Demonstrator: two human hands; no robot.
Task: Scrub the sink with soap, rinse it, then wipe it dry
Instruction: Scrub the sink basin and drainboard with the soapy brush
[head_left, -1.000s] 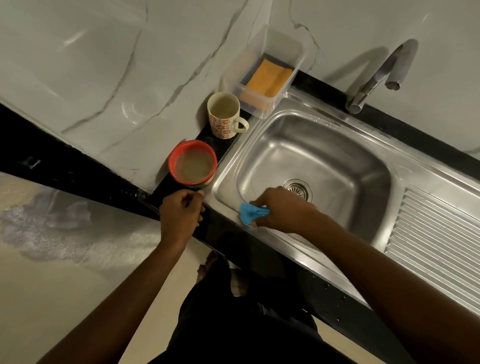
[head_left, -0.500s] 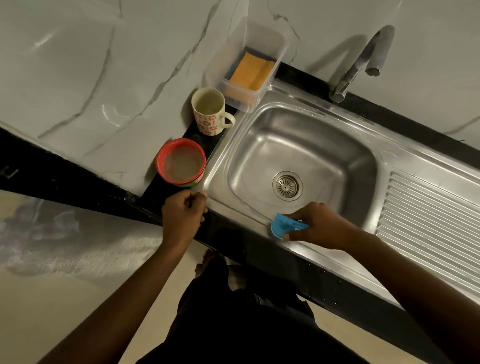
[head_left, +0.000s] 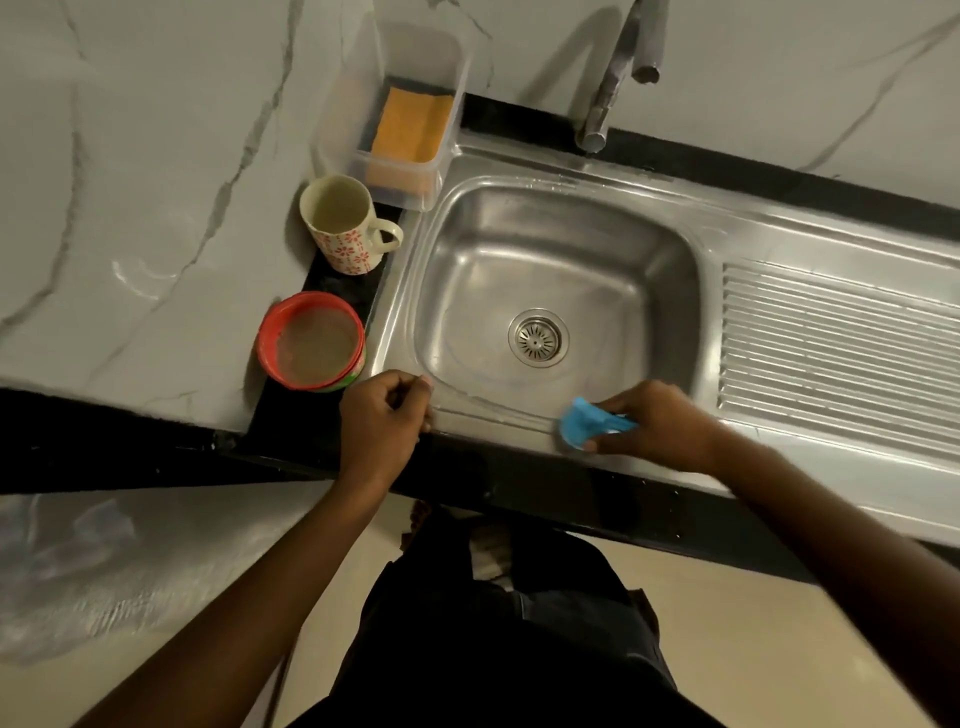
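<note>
blue cloth (head_left: 589, 423) | orange sponge (head_left: 411, 124) | red-flowered mug (head_left: 343, 228) | red bowl (head_left: 310, 347)

A single head-worn camera looked steeply down from close above the sink (head_left: 545, 291), facing the wall, with both forearms reaching in from the bottom edge of the frame.

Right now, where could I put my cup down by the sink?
The ribbed drainboard right of the basin is bare. The narrow ledge left of it is crowded: sponge box, mug, red bowl. The left hand and the right hand, holding a blue cloth, take the front rim.
</note>
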